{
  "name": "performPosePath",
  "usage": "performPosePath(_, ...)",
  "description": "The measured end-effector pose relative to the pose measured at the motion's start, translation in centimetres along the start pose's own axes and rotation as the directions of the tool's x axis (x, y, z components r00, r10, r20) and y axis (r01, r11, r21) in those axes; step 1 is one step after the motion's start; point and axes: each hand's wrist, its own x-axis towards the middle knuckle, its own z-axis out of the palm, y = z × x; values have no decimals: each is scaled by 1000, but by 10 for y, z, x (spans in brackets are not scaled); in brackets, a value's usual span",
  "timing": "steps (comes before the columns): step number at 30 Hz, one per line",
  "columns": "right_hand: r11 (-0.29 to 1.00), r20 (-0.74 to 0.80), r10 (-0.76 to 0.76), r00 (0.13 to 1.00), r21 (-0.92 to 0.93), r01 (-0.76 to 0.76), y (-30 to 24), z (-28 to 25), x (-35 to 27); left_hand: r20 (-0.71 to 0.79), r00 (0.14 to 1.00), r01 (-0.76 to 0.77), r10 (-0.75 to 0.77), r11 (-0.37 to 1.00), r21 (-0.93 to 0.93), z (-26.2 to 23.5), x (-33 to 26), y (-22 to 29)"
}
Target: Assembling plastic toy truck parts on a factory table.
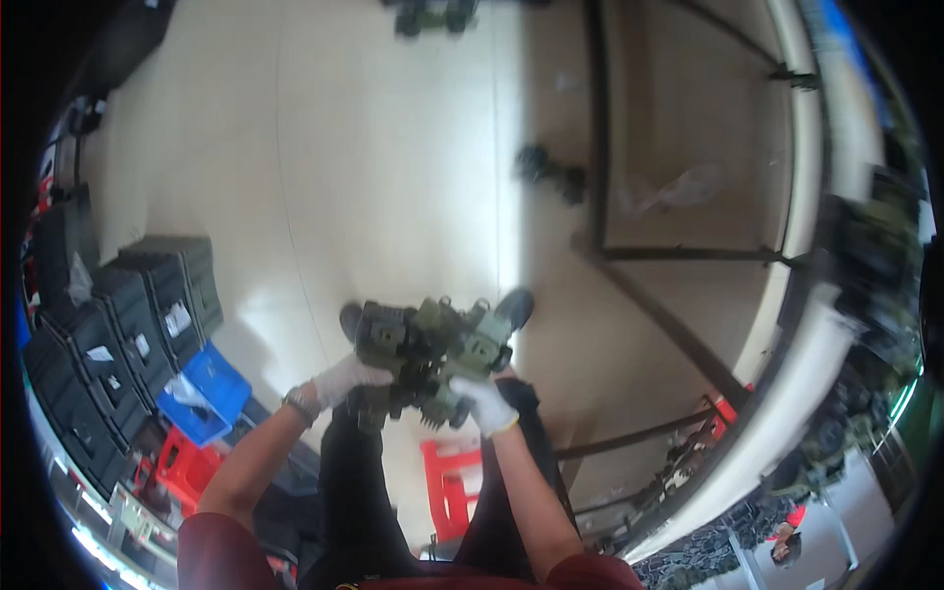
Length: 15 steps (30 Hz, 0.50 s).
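Both my hands wear white gloves and are in front of my legs, low in the middle of the view. Between them is a bulky olive-green and black device [478, 346] made of several blocky parts; whether it is one piece or more, I cannot tell. My left hand [352, 380] is closed on its left side, with the fingertips partly hidden behind it. On its lower right side, my right hand [486, 405] grips it, thumb on top. The device is held above the floor, with my dark shoes showing just beyond it.
Black cases [123, 339] stand at the left beside a blue bin [208, 395] and a red stool [187, 470]. Another red stool [447, 492] is between my legs. A dark metal table frame [678, 254] runs along the right. A dark object [551, 174] lies on the floor ahead.
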Motion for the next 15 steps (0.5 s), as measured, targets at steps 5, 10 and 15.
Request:
performPosePath(5,974,15,-224,975,-23,224,-59,89,-129,180,983,-63,16,965,253,83,-127,100)
performPosePath(10,952,125,-304,944,6,306,-131,166,-253,218,976,-60,-16,940,336,195,-222,184)
performPosePath(15,873,-17,-488,873,21,488,-295,245,-362,422,902,-294,94,850,438,328,-259,385)
